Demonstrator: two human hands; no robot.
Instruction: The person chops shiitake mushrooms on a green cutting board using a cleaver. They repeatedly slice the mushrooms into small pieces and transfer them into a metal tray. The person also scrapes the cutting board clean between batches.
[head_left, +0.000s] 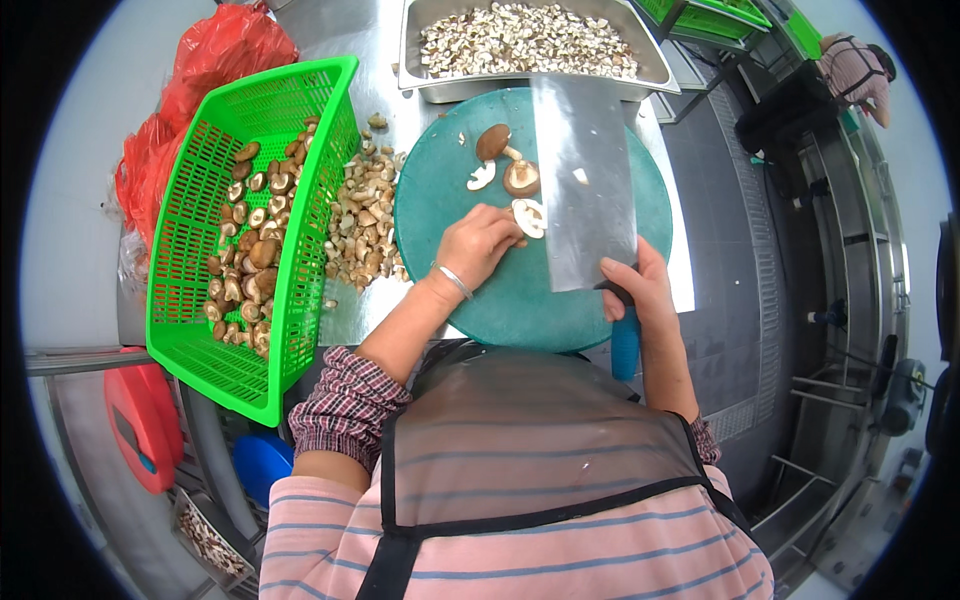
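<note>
My right hand (646, 289) grips the blue handle of a cleaver (585, 180), whose broad blade lies across the right part of a round green cutting board (480, 315). A small pale mushroom bit sticks to the blade. On the board, my left hand (484, 244) has its fingers curled at a cut shiitake mushroom (530, 218), with its pale cut face beside the blade edge. Just beyond are a whole shiitake with its stem (493, 141), another showing its underside (522, 178), and a white cut piece (481, 175). The blade hides part of the board.
Left stands a green plastic basket (279, 375) of whole shiitakes. Between it and the board lie many mushroom stems (367, 217). A steel pan (450, 90) of diced mushrooms sits behind the board. Red plastic bags (225, 52) are at far left. Another person (855, 75) works at far right.
</note>
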